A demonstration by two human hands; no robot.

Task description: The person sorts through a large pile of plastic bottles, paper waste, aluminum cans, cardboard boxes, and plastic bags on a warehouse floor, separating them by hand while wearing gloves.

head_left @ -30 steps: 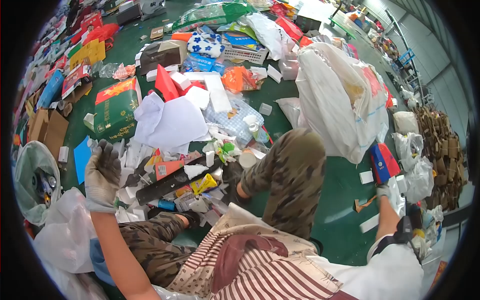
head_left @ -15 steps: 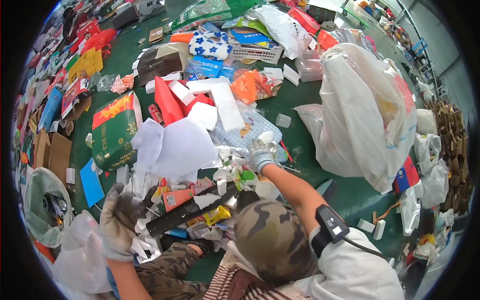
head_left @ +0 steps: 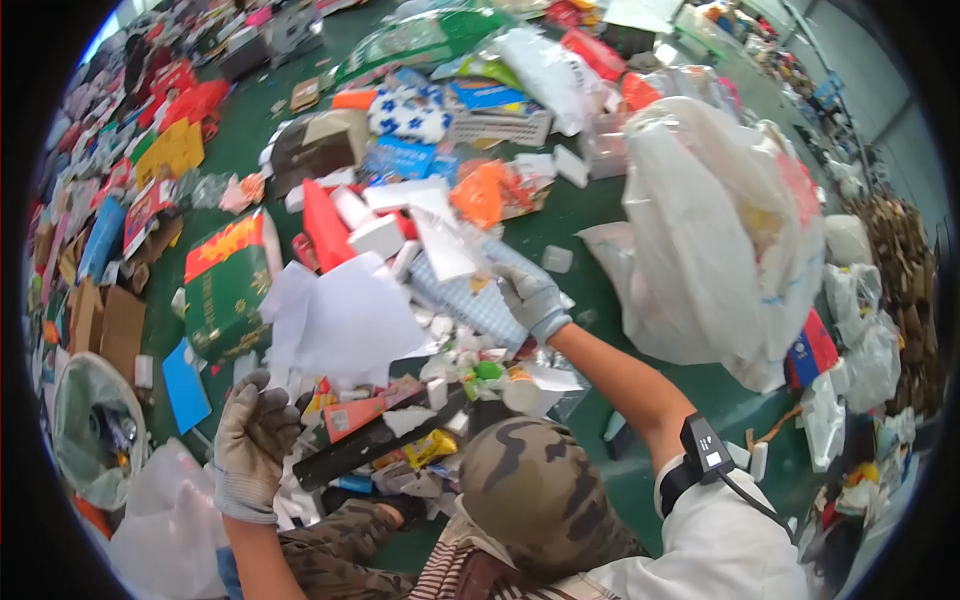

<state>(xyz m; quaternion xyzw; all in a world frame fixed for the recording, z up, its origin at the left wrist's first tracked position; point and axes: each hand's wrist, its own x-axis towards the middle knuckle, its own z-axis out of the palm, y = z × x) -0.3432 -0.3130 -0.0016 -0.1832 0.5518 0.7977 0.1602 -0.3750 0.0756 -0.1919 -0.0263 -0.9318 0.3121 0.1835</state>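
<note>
My left hand (head_left: 255, 440), in a grey-white glove, hovers at the lower left beside a pile of small scraps (head_left: 400, 425). Its fingers are loosely bent, and nothing shows in them. My right hand (head_left: 530, 295), also gloved, is closed at the right edge of the pile; what its fingertips grip is too blurred to name. It is right beside a blue checked sheet (head_left: 465, 285) and a white piece (head_left: 445, 240). Between the hands lie a crumpled white paper (head_left: 350, 310), a red piece (head_left: 325, 225) and a long black strip (head_left: 350, 450).
A large white bag (head_left: 700, 240) bulges at the right. At the left are a green-red box (head_left: 230, 285), a blue card (head_left: 185, 385) and a lined bin (head_left: 97, 425). A grey crate (head_left: 500, 127) and a green bag (head_left: 430, 40) lie farther back. A camouflage-capped head (head_left: 540, 485) blocks the lower middle.
My right hand has moved slightly right and up, its fingers going from spread to closed. The checked sheet and white pieces beside it have shifted. My left hand's fingers have curled more.
</note>
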